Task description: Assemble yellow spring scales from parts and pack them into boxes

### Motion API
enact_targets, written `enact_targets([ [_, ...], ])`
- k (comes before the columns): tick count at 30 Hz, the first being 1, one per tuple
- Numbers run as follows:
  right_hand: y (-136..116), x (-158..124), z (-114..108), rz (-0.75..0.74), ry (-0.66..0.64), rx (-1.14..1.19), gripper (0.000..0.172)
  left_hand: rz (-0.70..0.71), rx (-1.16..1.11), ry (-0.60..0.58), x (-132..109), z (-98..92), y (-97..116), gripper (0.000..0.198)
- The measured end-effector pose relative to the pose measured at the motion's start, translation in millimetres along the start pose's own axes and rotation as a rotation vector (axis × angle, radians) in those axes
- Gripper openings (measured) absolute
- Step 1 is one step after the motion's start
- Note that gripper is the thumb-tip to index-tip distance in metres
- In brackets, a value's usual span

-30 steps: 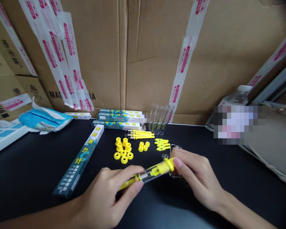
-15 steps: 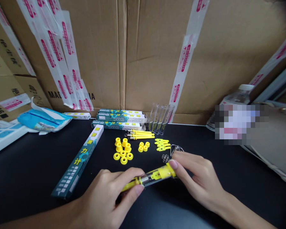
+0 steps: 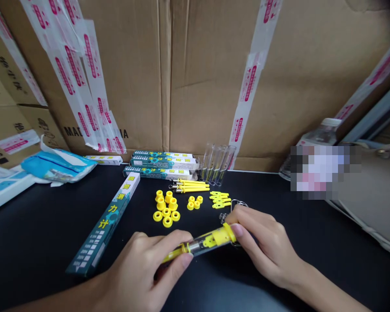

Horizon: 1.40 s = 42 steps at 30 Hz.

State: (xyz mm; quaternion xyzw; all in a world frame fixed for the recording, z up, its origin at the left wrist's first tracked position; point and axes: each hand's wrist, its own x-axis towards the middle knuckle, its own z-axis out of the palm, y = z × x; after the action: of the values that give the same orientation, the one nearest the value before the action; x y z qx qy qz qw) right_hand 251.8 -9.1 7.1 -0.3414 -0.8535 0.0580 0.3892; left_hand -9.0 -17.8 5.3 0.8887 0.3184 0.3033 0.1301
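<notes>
A tubular spring scale point(image 3: 211, 240), a clear tube with yellow parts and a metal spring inside, is held slightly tilted above the black table point(image 3: 227, 286). Its left part is wrapped by the closed fingers of my left hand point(image 3: 149, 260). At the other end, my right hand point(image 3: 266, 242) pinches the yellow end cap point(image 3: 229, 232) between thumb and fingers. Just behind the right fingers lie small coil springs point(image 3: 222, 217) and wire hooks point(image 3: 239, 202), partly hidden. Yellow collars point(image 3: 167, 222) and smaller yellow caps point(image 3: 190, 205) stand beyond the tube.
Yellow rods with springs point(image 3: 191, 186), flat yellow tabs point(image 3: 220, 200) and clear tubes point(image 3: 217, 164) lie or stand farther back. One printed box point(image 3: 105, 221) lies at left, others point(image 3: 162, 162) behind. A blue packet point(image 3: 56, 164), water bottle point(image 3: 321, 134) and bag point(image 3: 373, 195) flank them; cardboard point(image 3: 208, 86) backs the table.
The view has shifted slightly. Both hands keep their hold on the spring scale, with hardly any other movement visible.
</notes>
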Motion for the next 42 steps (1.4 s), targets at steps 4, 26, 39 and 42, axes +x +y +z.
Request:
enact_targets([
  [4,-1,0,1,0.089,0.020,-0.042,0.020,-0.032,0.025,0.042,3,-0.7,0,0.022],
  [26,-1,2,-1,-0.127,-0.011,-0.005,0.033,0.058,0.017,0.015,-3,2.2,2,0.021],
  [39,-4,-7,0,0.075,0.047,-0.017,0.015,-0.067,-0.106,0.040,2,0.8,-1,0.019],
  [42,-3,-7,0,0.074,0.053,0.002,0.011,-0.068,-0.135,0.051,3,1.1,0,0.019],
])
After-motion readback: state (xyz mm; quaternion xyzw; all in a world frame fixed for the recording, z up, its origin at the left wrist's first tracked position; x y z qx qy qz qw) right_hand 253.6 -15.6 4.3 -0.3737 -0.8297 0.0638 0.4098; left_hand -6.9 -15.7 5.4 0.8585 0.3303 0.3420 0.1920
